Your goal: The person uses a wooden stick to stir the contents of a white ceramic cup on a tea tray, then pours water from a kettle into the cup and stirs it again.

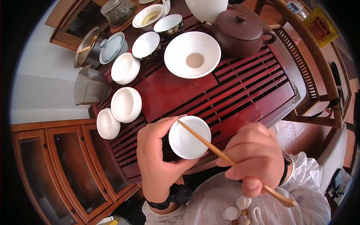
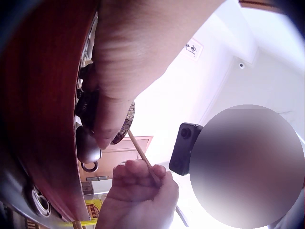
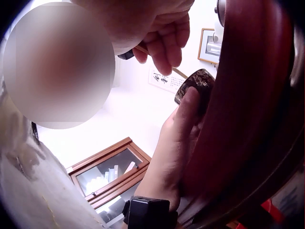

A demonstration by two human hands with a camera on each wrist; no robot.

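Left hand (image 1: 154, 163) grips cup (image 1: 190, 139); right hand (image 1: 257, 152) holds stick (image 1: 202, 140), tip at cup's 11 o'clock. Cup looks light, stiff, slick, breakable; best gripped round sides.

Our left hand (image 1: 152, 159) grips a small cup (image 1: 190, 137), white inside, with the thumb and fingers around its sides. In our right hand (image 1: 257, 153) we hold a slender wooden stick (image 1: 202, 140), its narrow tip at the cup's upper left rim and its broader end out past our thumb. Beyond, on the dark red slatted tray (image 1: 165, 92), we see a wide white bowl (image 1: 176, 56) with a round greyish patch in its base, next to a brown teapot (image 1: 236, 33). Three plain white cups (image 1: 126, 105) stand to the left, near a clear pitcher (image 1: 90, 87).
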